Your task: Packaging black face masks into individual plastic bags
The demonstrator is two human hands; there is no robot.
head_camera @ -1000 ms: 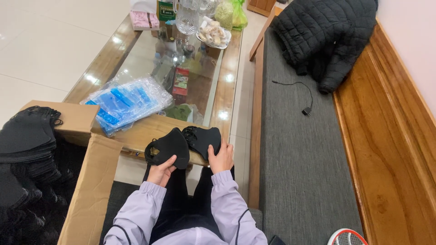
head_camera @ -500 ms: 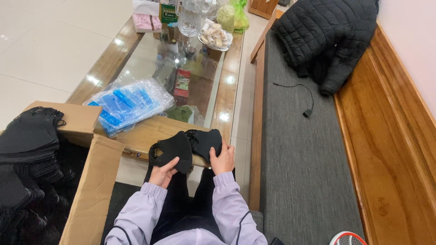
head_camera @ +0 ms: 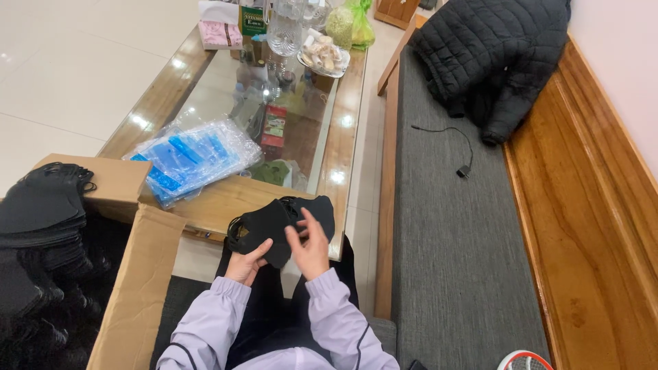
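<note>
A: What has changed in the last second?

B: The two black masks (head_camera: 281,223) were spread side by side over the lap; now they overlap in one small stack. The right hand (head_camera: 312,248) has come in from the outer edge and lies across the top one, fingers loosely spread. The left hand (head_camera: 245,264) stays under the stack, fingers curled round its lower edge.

A: So both hands have hold of them?

B: The left one grips; the right one presses flat rather than pinching. It looks like the pair is being squared up into one bundle, though that is a judgement.

A: Where is the stack exactly?

B: Above the person's knees, just at the near edge of the desk (head_camera: 343,144).

A: And the containers?

B: An open cardboard box (head_camera: 130,288) stands to the left, full of black masks (head_camera: 41,226) piled above its rim. On the desk lies a heap of clear bags (head_camera: 195,154) with blue contents, apart from the hands. Farther off, a plate (head_camera: 323,58) holds pale snacks.
</note>
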